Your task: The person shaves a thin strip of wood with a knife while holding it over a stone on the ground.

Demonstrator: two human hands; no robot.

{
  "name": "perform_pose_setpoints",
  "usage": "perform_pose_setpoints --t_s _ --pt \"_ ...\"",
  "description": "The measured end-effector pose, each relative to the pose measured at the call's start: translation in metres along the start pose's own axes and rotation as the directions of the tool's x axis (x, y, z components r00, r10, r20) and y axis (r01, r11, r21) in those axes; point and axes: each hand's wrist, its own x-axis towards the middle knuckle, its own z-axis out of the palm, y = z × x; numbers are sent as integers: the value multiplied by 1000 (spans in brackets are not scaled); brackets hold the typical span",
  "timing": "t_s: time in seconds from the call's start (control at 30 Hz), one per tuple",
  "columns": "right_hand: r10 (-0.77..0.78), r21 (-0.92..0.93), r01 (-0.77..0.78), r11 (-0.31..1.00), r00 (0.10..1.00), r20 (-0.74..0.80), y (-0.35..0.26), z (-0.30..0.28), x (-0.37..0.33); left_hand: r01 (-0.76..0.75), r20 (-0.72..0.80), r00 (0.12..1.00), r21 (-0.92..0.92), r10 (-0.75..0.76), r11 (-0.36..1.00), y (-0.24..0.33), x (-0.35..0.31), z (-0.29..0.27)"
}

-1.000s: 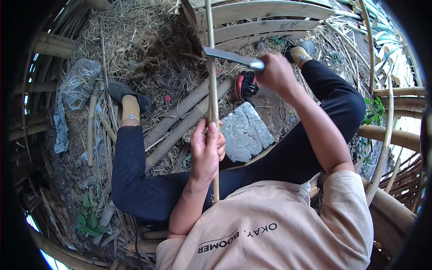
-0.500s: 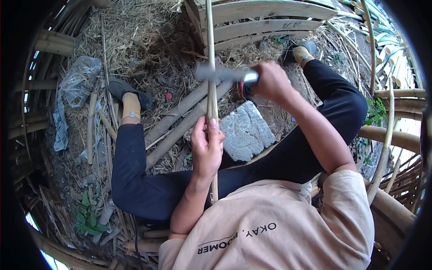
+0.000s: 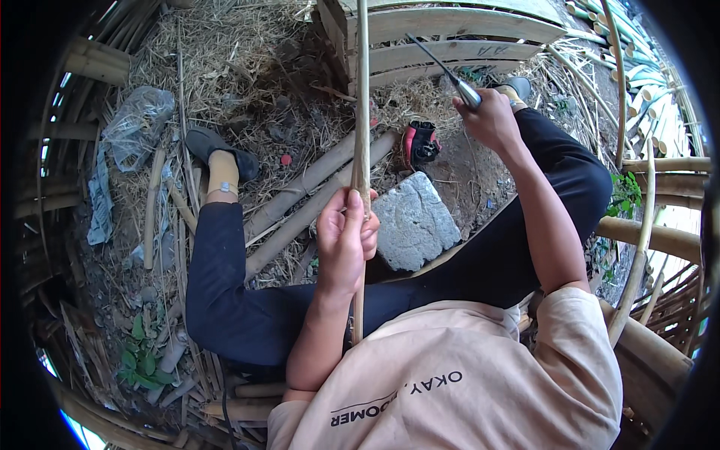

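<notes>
A long, pale bamboo strip [image 3: 362, 112] stretches from my lap past the top of the view. My left hand [image 3: 347, 236] is closed around it near its middle, thumb on top. Off to the right of the strip, my right hand [image 3: 491, 124] grips the metal handle of a knife [image 3: 437, 61]. Its blade shows nearly edge-on as a thin dark line pointing up and left, apart from the bamboo. A rough grey stone block [image 3: 416, 223] lies on the ground between my legs, just right of my left hand.
A slatted wooden crate [image 3: 457, 54] stands ahead. Two bamboo poles [image 3: 304, 196] lie beneath the strip, near a red and black object [image 3: 422, 144]. Left are a clear plastic bag [image 3: 140, 124] and dry straw; cut bamboo [image 3: 660, 105] is piled at far right.
My right hand has moved right and slightly up, taking the knife from across the strip to clear of it. The knife has turned edge-on. My left hand keeps its hold.
</notes>
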Motion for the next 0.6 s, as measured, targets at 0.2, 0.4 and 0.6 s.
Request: perform_pose_setpoints --t_s 0.2,0.4,0.6 --pt "-161 217 113 970 962 220 -50 -6 -35 54 -50 997 -28 -55 998 -10 11 -13" --pt "-403 114 386 915 877 262 -50 24 -54 109 78 992 -137 -99 985 -19 13 -8" --pt "-393 32 395 918 897 201 -48 24 -48 141 124 984 -138 -125 980 -20 10 -4"
